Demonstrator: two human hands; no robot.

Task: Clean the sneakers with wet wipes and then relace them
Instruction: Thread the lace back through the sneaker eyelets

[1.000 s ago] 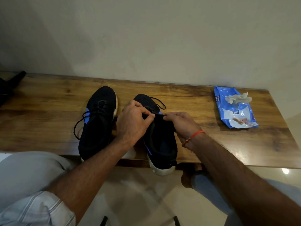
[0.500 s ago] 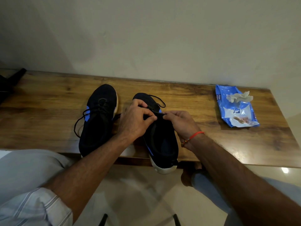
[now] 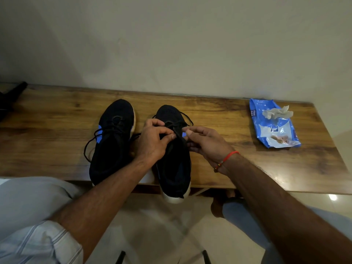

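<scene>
Two black sneakers with blue accents and white soles stand side by side on a wooden bench [image 3: 228, 119]. The left sneaker [image 3: 112, 141] has its black lace hanging loose over its left side. Over the right sneaker [image 3: 175, 168], my left hand [image 3: 154, 141] pinches the black lace [image 3: 178, 130] near the tongue. My right hand [image 3: 207, 143] hovers at the shoe's right side, thumb and fingers apart, close to the same lace. The heel of the right sneaker juts past the bench's front edge.
A blue wet-wipe pack [image 3: 274, 126] lies at the bench's right end with a crumpled used wipe [image 3: 277, 113] on top. A dark object [image 3: 11, 96] sits at the far left. A wall runs behind the bench; my knees are below its front edge.
My right hand has let go of the shoe's tongue, and its fingers have spread. My left hand still grips at the lace. The right sneaker's laces are more exposed.
</scene>
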